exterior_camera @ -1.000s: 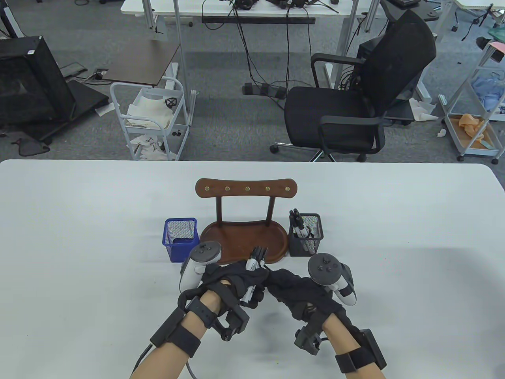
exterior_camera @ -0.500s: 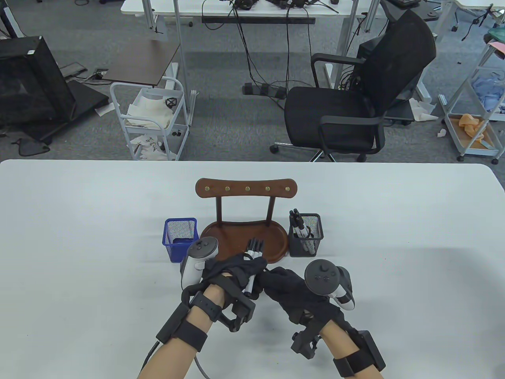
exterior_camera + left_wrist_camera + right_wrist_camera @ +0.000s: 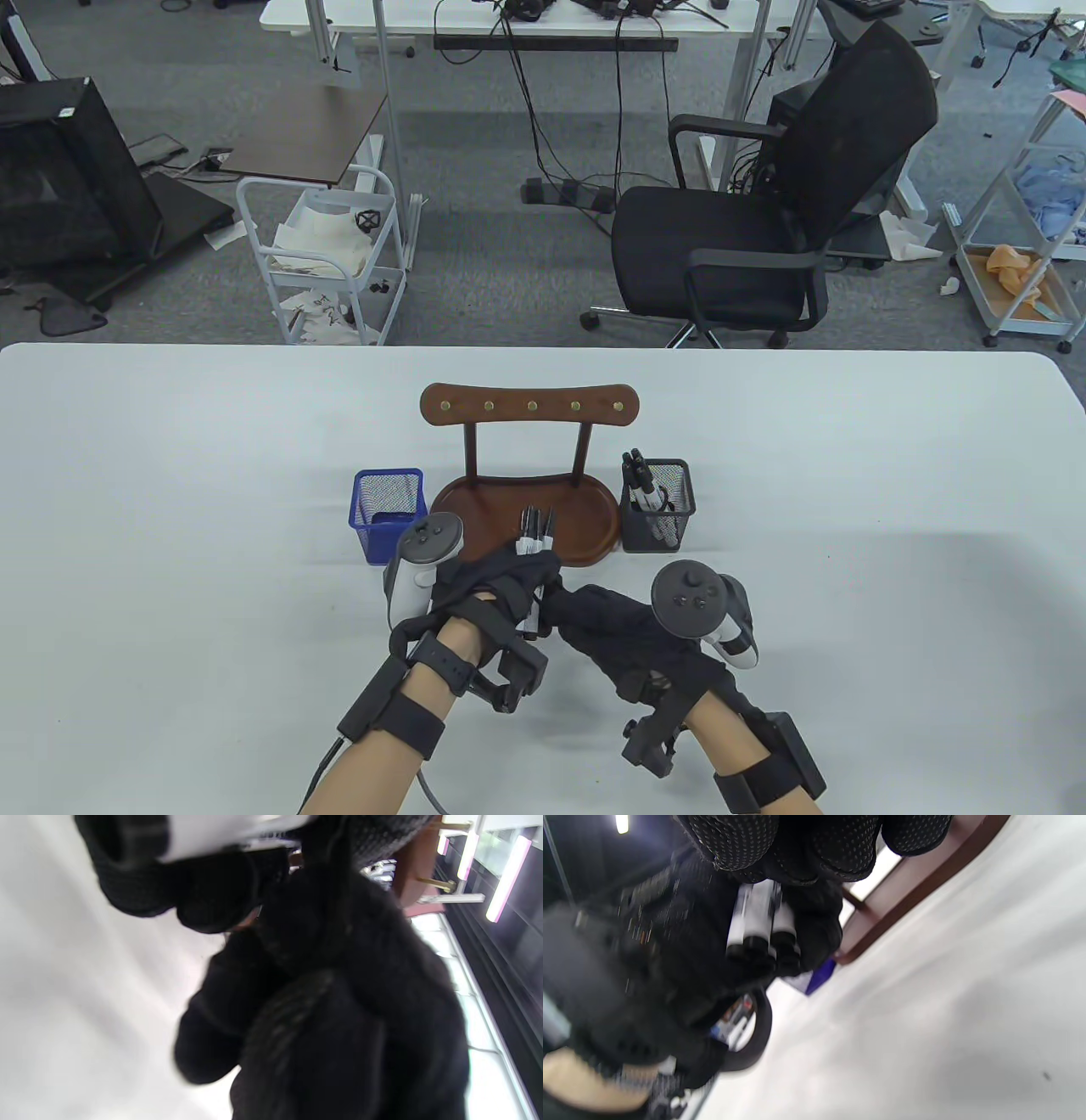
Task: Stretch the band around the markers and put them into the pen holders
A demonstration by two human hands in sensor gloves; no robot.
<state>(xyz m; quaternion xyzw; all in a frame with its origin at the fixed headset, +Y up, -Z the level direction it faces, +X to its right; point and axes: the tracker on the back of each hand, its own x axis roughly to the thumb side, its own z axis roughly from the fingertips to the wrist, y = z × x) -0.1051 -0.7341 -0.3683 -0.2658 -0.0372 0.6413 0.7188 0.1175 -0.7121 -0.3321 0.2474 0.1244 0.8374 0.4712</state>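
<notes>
My left hand (image 3: 509, 586) grips a bundle of black-and-white markers (image 3: 534, 533), whose capped ends point up and away over the front of the wooden stand's tray (image 3: 585, 518). My right hand (image 3: 581, 615) is pressed against the bundle's lower part from the right, its fingers curled round it. In the right wrist view those fingers (image 3: 746, 840) curl over the markers (image 3: 759, 925). The left wrist view shows only a white marker barrel (image 3: 220, 832) and black glove. I cannot make out the band. A blue mesh holder (image 3: 389, 514) stands left of the stand.
A black mesh holder (image 3: 657, 509) right of the stand holds several markers (image 3: 638, 484). The stand's wooden back rail (image 3: 530, 406) with brass pegs rises behind the tray. Beyond the table's far edge are an office chair (image 3: 764, 212) and a white cart (image 3: 322, 255).
The marker bundle has tipped more upright and moved a little away from me and to the left. My right hand followed it leftward, staying against its lower part.
</notes>
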